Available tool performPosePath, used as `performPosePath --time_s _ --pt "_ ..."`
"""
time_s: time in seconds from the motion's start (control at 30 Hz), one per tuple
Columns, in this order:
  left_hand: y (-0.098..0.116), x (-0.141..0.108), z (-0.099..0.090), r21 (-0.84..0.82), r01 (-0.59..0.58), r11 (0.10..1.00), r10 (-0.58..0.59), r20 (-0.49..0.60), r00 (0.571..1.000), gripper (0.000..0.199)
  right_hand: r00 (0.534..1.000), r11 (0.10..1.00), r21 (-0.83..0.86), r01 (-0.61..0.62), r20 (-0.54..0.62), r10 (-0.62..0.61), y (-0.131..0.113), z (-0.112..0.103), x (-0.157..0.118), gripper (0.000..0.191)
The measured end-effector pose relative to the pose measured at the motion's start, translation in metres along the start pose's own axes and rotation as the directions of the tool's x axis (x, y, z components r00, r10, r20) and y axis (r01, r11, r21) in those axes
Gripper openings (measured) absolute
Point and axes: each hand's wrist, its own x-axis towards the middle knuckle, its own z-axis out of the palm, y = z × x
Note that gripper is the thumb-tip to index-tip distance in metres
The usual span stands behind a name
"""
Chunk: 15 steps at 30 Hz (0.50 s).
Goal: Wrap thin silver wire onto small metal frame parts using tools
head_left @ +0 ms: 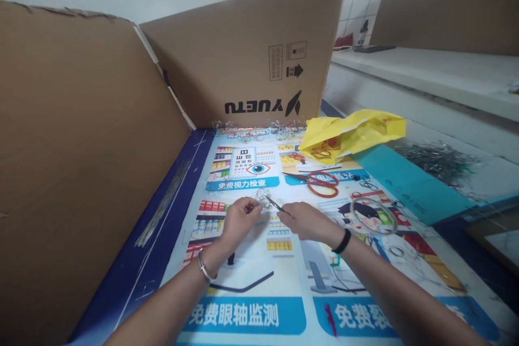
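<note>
Silvery wire, crumpled into a small loose tangle (263,195), lies in front of the person at the centre of the clock, over a printed poster (247,275) spread across the desk (159,262). The left hand (242,220) comes in from seven o'clock, thumb and fingertips pinched together on the near edge of the tangle; a metal bangle (203,265) circles its wrist. The right hand (305,220) comes in from four o'clock, closed round a slim, pointed metal tool (274,203) whose dark tip points to ten o'clock and reaches the tangle. A black band (341,241) sits on that wrist.

At one o'clock, near the right hand, scissors with orange-red handles (323,190) lie flat on the poster, blades toward nine. Beyond them, between one and two, a yellow bag (365,132) lies on its side, its mouth toward the scissors, with reddish loops showing inside. A turquoise sheet (409,186) stretches out at two, and past it is a heap of dark, fine wire (440,162). A pale, translucent ring (354,216) lies at three o'clock, with small dark loops around it. A magenta strip (330,320) is at five. At nine, a long bundle of thin straight strands (162,205) lies on the blue surface beside the poster. Brown cardboard panels stand at ten (81,146) and twelve (243,48), with more wire scraps along the foot of the farther one.
</note>
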Motion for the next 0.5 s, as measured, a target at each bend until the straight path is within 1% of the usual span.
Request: performPosePath --time_s 0.07,0.2,0.33,0.5 --pt "-0.001 0.0 -0.001 0.01 -0.006 1.0 0.006 0.004 1.0 0.013 0.999 0.994 -0.112 0.008 -0.038 -0.013 0.0 -0.001 -0.001 0.035" --pt "-0.002 0.002 -0.003 0.022 -0.021 1.0 0.021 0.001 1.0 0.01 0.999 0.968 -0.249 -0.042 -0.037 0.033 -0.006 0.001 -0.004 0.039" --pt "-0.002 0.004 -0.004 0.027 -0.091 0.996 0.091 -0.002 0.996 0.008 0.995 0.936 -0.343 -0.083 -0.071 0.063 -0.012 0.005 -0.007 0.04" --pt "-0.004 0.005 -0.005 0.02 -0.145 0.989 0.145 -0.008 0.989 0.008 0.989 0.913 -0.391 -0.119 -0.131 0.073 -0.015 0.007 -0.008 0.04"
